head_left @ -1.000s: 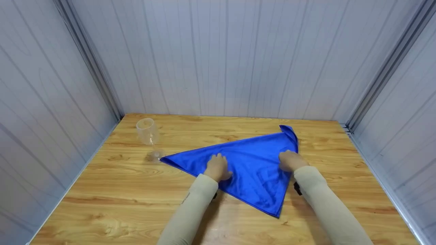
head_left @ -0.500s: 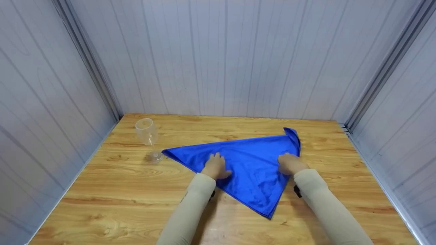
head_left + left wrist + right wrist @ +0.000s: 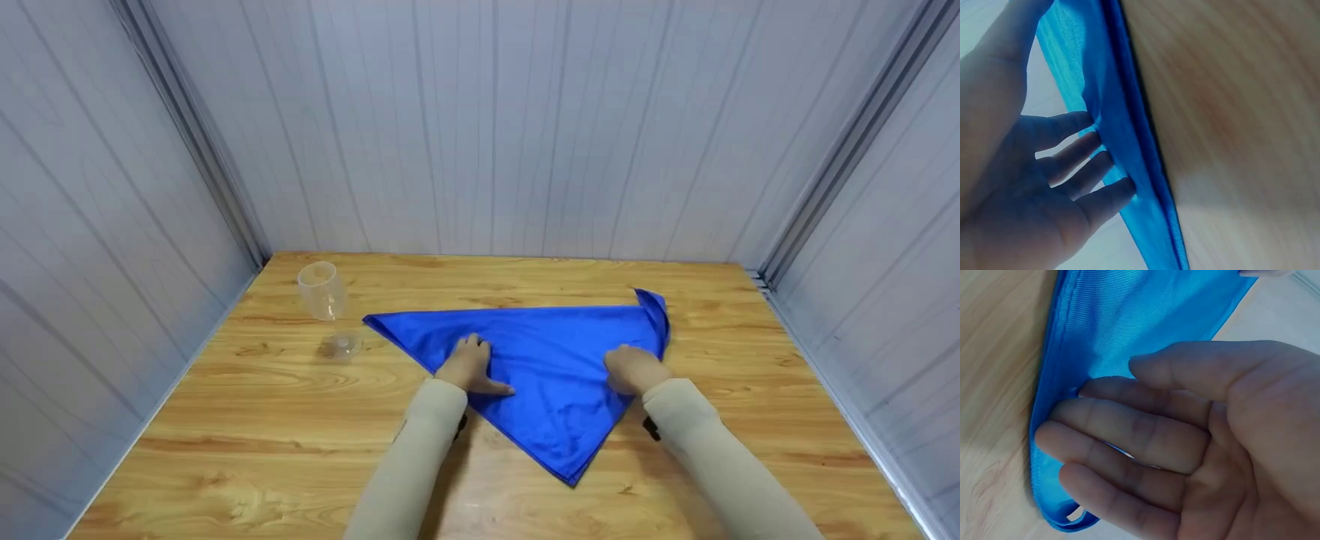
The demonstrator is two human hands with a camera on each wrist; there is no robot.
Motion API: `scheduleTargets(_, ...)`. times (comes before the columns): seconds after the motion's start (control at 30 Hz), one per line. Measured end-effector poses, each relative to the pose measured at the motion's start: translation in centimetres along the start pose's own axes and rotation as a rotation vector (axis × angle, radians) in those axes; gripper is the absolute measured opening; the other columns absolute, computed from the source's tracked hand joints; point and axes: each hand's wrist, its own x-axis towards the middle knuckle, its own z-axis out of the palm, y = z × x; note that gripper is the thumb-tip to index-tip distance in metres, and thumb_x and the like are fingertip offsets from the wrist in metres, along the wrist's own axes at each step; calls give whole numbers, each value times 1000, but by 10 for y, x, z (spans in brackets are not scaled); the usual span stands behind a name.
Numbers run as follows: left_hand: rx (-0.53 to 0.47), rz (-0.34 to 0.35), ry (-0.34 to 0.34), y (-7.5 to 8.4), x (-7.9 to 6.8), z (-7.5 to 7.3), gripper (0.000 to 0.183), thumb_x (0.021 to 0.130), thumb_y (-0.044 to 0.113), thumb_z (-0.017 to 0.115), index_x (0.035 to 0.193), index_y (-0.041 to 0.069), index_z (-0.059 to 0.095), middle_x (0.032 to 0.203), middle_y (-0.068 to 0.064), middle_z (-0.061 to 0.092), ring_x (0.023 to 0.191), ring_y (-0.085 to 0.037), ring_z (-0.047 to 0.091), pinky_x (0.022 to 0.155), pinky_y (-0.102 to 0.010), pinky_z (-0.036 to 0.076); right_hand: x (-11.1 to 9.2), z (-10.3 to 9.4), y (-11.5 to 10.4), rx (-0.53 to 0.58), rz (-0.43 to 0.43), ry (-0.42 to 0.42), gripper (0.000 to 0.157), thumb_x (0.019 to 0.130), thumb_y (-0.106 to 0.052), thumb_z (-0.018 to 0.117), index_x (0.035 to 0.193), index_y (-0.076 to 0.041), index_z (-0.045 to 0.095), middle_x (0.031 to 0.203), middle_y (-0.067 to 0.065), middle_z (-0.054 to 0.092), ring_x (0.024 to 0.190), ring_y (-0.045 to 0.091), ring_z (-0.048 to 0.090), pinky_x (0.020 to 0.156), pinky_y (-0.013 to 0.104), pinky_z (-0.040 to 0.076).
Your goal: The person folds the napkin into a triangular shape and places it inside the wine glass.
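Note:
A blue cloth (image 3: pixel 551 360), folded into a triangle, lies on the table with one corner toward me and its long edge away. Its far right corner curls up. My left hand (image 3: pixel 466 367) rests on the left part of it; in the left wrist view the spread fingers (image 3: pixel 1107 201) touch the cloth with their tips. On the right part lies my right hand (image 3: pixel 635 369). The right wrist view shows its fingers (image 3: pixel 1129 433) extended and close together against the cloth near the hem, thumb apart from them. Neither hand grips the fabric.
A clear stemmed glass (image 3: pixel 322 291) stands upright at the back left, its foot close to the cloth's left corner. The wood-grain table (image 3: pixel 285 450) is bounded by pale panel walls (image 3: pixel 465 135) at the back and both sides.
The cloth has turned clockwise under my hands. Its near corner has shifted left, its left corner has moved away from me, and its right corner has come slightly right and nearer.

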Motion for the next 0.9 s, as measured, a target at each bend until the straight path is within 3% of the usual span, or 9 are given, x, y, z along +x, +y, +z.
scheduleTargets(0.17,-54,9,8,-4,-3,-3,99,75,55,84,144,-5,46,145,-24,44,137,-40,39,111,-46,37,-1,0,-6,-7,5,-21,10,93,-2,58,92,2,67,97,20,66,85,27,59,77,46,52)
scheduleTargets(0.37,-18,-5,-4,-1,-6,-8,100,74,55,85,144,-6,46,144,-23,46,135,-38,44,109,-43,39,-1,2,-8,-1,7,-7,11,93,-2,58,93,3,67,99,22,66,85,28,59,77,47,52)
scheduleTargets(0.6,6,-19,-21,4,-9,-10,99,75,55,84,144,-5,46,145,-22,46,135,-36,45,109,-43,40,4,13,5,-16,12,132,16,93,-10,60,85,2,68,91,23,65,87,37,66,73,53,55)
scheduleTargets(0.8,0,-28,-49,5,-7,-10,100,76,55,83,147,-4,43,148,-22,43,138,-36,41,111,-42,37,16,23,27,47,73,151,21,94,-15,58,87,2,69,101,26,66,96,41,65,77,55,53)
scheduleTargets(0.9,7,-20,-42,4,-5,-10,101,76,55,83,147,-5,43,146,-22,44,136,-36,43,111,-41,38,23,25,36,51,69,221,19,94,-14,58,91,3,65,102,27,66,97,42,64,78,56,53)
